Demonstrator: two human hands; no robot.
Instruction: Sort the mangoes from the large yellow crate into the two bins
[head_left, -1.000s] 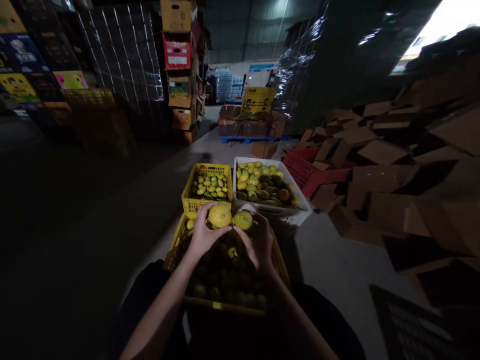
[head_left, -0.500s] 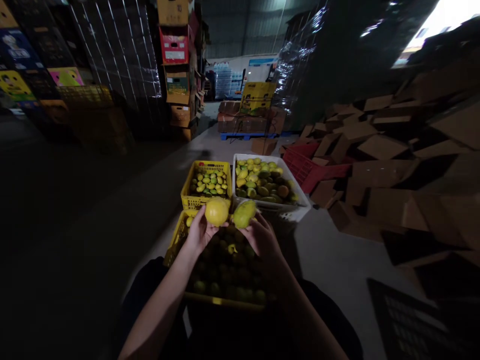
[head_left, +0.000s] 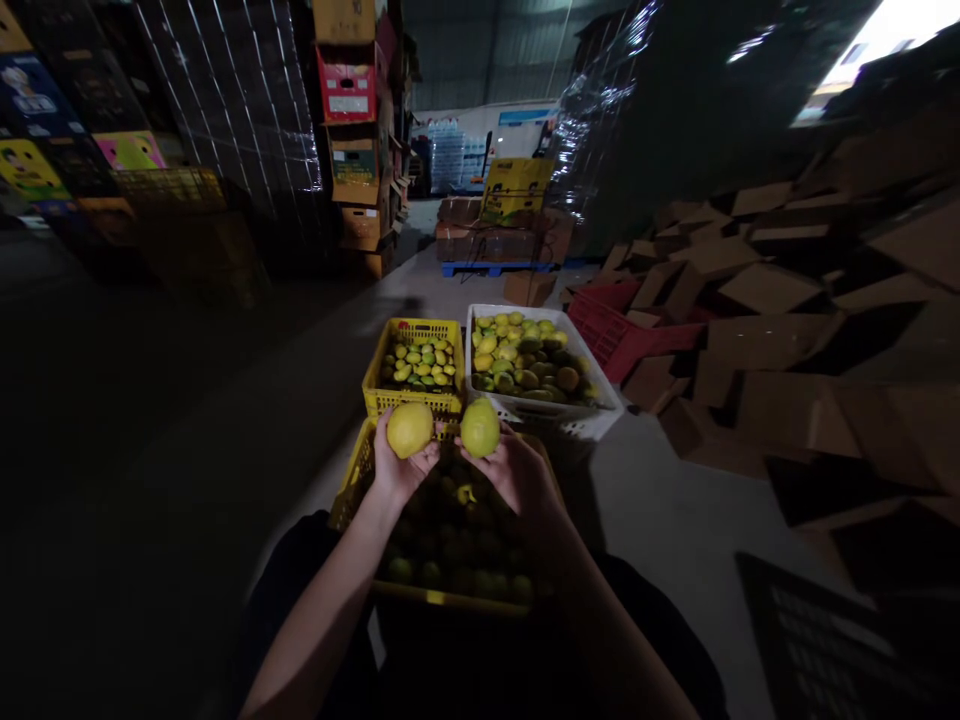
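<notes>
My left hand (head_left: 397,470) is closed around a yellow lemon (head_left: 410,430). A greener lemon (head_left: 480,428) sits in my right hand (head_left: 516,470), its fingers curled under and behind the fruit. Both hands are above the near yellow crate (head_left: 351,492), side by side with a small gap between the two fruits. Shadow covers most of the lemons (head_left: 450,545) inside that crate. Beyond it stand a smaller yellow crate (head_left: 375,402) with yellow and green lemons and, to its right, a white crate (head_left: 600,420) heaped with yellow, green and darker ones.
A red crate (head_left: 611,335) lies against a heap of cardboard boxes (head_left: 780,340) on the right. A dark slatted crate (head_left: 817,630) is at the lower right. Stacked boxes (head_left: 356,150) rise at the back left; a blue pallet (head_left: 487,268) carries cartons further back.
My left hand has moved a little left with the yellow lemon. The greener lemon has turned more upright in my right hand and shifted slightly left.
</notes>
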